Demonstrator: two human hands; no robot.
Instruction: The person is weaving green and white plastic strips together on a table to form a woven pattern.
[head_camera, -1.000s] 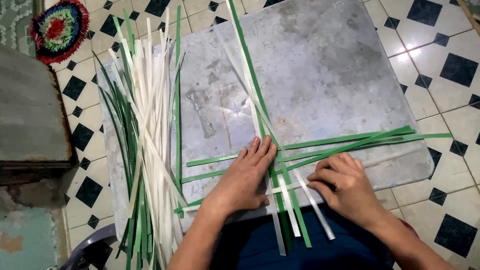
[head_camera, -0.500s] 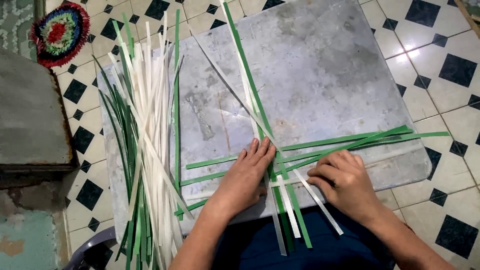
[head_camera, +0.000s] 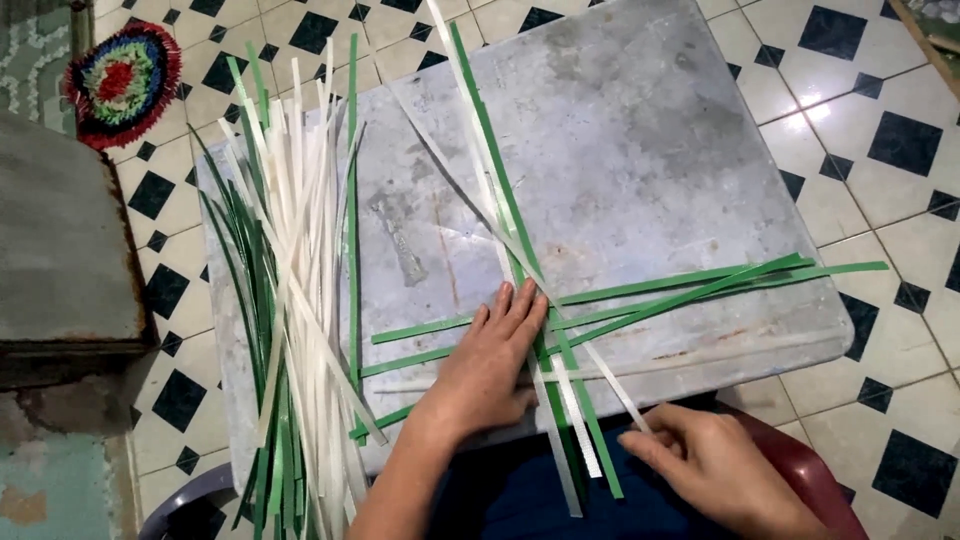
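Off the board's left edge, a round multicoloured mat (head_camera: 118, 82) is lying on the tiled floor (head_camera: 880, 150), and a grey block (head_camera: 60, 250) is sitting just below it. Along the left edge of the grey board (head_camera: 640, 150), a loose bundle of white and green strips (head_camera: 290, 300) is lying fanned out lengthwise, seemingly kept as a supply within reach of the left hand.

Nearer the middle of the board's near edge, the left hand (head_camera: 485, 365) is pressing flat, fingers together and stretched out, on the spot where the horizontal green strips (head_camera: 680, 290) are crossing the upright ones, apparently to keep the crossing from sliding apart. A long green strip (head_camera: 500, 170) and white strips beside it are running from the far edge down past the near edge.

To the right, just off the near edge and over the person's lap, the right hand (head_camera: 715, 465) is pinching the lower end of a slanting white strip (head_camera: 600, 375) between thumb and fingertips, seemingly to steer it among the others. The green horizontals are reaching out beyond the board's right edge.
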